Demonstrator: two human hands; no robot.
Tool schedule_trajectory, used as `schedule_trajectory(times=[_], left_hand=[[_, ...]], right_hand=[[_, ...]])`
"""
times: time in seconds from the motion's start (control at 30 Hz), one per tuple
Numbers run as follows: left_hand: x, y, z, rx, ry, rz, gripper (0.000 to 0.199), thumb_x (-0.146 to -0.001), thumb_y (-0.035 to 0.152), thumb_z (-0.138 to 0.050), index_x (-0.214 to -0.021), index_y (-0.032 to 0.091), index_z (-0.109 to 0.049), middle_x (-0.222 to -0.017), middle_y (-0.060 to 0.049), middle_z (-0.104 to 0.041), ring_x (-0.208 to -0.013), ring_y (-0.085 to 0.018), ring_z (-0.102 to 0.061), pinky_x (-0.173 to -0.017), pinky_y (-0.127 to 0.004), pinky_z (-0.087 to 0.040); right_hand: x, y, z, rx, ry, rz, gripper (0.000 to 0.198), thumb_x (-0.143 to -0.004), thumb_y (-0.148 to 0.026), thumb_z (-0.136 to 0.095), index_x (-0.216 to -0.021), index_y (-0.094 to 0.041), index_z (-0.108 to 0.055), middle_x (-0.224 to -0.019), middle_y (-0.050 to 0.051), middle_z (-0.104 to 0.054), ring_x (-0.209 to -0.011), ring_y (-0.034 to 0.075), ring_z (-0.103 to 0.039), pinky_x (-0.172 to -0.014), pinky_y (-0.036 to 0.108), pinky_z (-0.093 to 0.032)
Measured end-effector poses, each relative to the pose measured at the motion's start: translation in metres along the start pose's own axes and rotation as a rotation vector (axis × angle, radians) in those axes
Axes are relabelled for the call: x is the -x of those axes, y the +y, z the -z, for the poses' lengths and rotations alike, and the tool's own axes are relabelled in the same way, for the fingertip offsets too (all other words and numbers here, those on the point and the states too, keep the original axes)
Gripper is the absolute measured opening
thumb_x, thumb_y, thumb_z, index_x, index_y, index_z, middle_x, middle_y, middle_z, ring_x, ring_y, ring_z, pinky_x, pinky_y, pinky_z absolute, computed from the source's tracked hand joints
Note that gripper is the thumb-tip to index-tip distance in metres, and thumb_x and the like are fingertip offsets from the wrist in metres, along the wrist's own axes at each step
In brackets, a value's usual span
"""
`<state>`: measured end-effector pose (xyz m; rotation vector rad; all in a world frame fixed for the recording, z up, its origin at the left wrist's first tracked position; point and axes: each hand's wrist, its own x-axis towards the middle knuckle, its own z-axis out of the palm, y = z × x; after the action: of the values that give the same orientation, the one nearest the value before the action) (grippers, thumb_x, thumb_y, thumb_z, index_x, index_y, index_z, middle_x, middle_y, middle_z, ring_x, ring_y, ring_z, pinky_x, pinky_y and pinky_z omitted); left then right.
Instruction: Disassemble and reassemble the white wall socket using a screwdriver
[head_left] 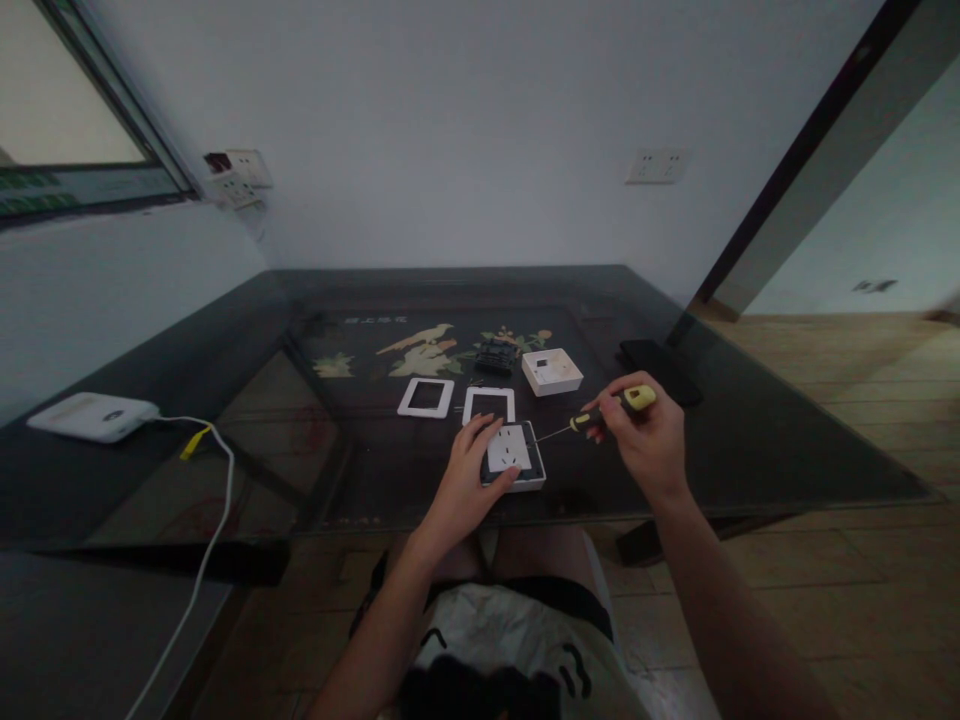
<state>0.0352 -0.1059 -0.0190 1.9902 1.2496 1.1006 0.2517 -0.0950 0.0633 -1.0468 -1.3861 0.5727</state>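
Observation:
A wall socket (509, 450) with a white face and dark surround sits in a white box near the table's front edge. My left hand (478, 465) grips it from the left, fingers along the far side and thumb on the near side. My right hand (637, 430) is closed around a yellow and black screwdriver (582, 421). The screwdriver's thin shaft points left, and its tip is at the socket's right edge; I cannot tell whether it touches a screw. Just beyond the socket lies a white frame (489, 394), partly hidden by my left fingers.
Another white frame (425, 397), a dark socket part (496, 356) and an open white box (552, 371) lie farther back on the dark table (360, 470). A black flat object (660, 370) is at right. At left, a white device (94, 416) trails a white cable (227, 480).

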Motion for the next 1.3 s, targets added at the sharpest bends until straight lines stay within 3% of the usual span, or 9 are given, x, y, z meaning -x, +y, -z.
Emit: schedule_trajectory(times=[0.3,0.6,0.73,0.9,1.03,1.13,1.3], left_hand=[[0.000,-0.004,-0.003,-0.021,0.011,-0.017,0.056,-0.082,0.028,-0.062,-0.135,0.025,-0.044,-0.141,-0.010,-0.039,-0.135,-0.028,-0.033,-0.113,-0.049,-0.027],[0.001,-0.004,-0.004,-0.039,0.013,-0.014,0.054,-0.083,0.028,-0.061,-0.134,0.024,-0.044,-0.140,-0.010,-0.039,-0.134,-0.027,-0.033,-0.114,-0.048,-0.027],[0.001,-0.006,-0.004,-0.047,0.009,-0.025,0.055,-0.083,0.029,-0.061,-0.135,0.023,-0.043,-0.139,-0.010,-0.039,-0.134,-0.026,-0.033,-0.114,-0.047,-0.027],[0.001,-0.006,-0.004,-0.031,0.006,-0.019,0.054,-0.084,0.030,-0.060,-0.135,0.024,-0.043,-0.140,-0.010,-0.038,-0.134,-0.026,-0.033,-0.114,-0.046,-0.027],[0.001,-0.005,-0.004,-0.026,0.007,-0.015,0.054,-0.084,0.030,-0.060,-0.135,0.024,-0.044,-0.139,-0.010,-0.039,-0.134,-0.026,-0.032,-0.114,-0.046,-0.026],[0.001,-0.005,-0.004,-0.034,0.008,-0.013,0.054,-0.084,0.030,-0.060,-0.134,0.024,-0.044,-0.140,-0.010,-0.039,-0.134,-0.026,-0.032,-0.114,-0.046,-0.026],[0.001,-0.006,-0.005,-0.032,0.016,-0.015,0.053,-0.082,0.028,-0.062,-0.133,0.023,-0.045,-0.138,-0.010,-0.040,-0.132,-0.026,-0.035,-0.113,-0.046,-0.028]], right_hand=[[-0.002,-0.002,0.001,0.047,-0.078,-0.012,0.016,-0.081,-0.032,-0.063,-0.078,-0.020,-0.054,-0.068,-0.001,-0.066,-0.046,0.011,-0.061,-0.041,0.022,-0.050],[-0.038,-0.029,-0.009,0.274,-0.489,0.179,0.012,-0.079,-0.024,-0.060,-0.084,-0.020,-0.050,-0.066,-0.004,-0.056,-0.052,0.010,-0.053,-0.049,0.021,-0.041],[-0.044,-0.033,-0.015,0.349,-0.519,0.281,0.015,-0.076,-0.021,-0.060,-0.085,-0.020,-0.049,-0.070,-0.003,-0.054,-0.056,0.009,-0.050,-0.052,0.020,-0.038],[-0.045,-0.033,-0.018,0.422,-0.536,0.286,0.024,-0.078,-0.022,-0.059,-0.099,-0.020,-0.047,-0.068,-0.005,-0.053,-0.054,0.009,-0.050,-0.053,0.021,-0.036],[-0.049,-0.036,-0.017,0.493,-0.559,0.334,0.020,-0.083,-0.030,-0.058,-0.098,-0.020,-0.049,-0.067,-0.005,-0.052,-0.054,0.010,-0.049,-0.056,0.023,-0.036],[-0.054,-0.042,-0.015,0.506,-0.630,0.339,0.019,-0.084,-0.033,-0.058,-0.096,-0.020,-0.050,-0.075,-0.001,-0.057,-0.061,0.012,-0.053,-0.059,0.024,-0.038],[-0.061,-0.057,-0.009,0.481,-0.797,0.336,0.024,-0.081,-0.022,-0.057,-0.104,-0.019,-0.052,-0.094,0.005,-0.063,-0.078,0.016,-0.059,-0.065,0.026,-0.043]])
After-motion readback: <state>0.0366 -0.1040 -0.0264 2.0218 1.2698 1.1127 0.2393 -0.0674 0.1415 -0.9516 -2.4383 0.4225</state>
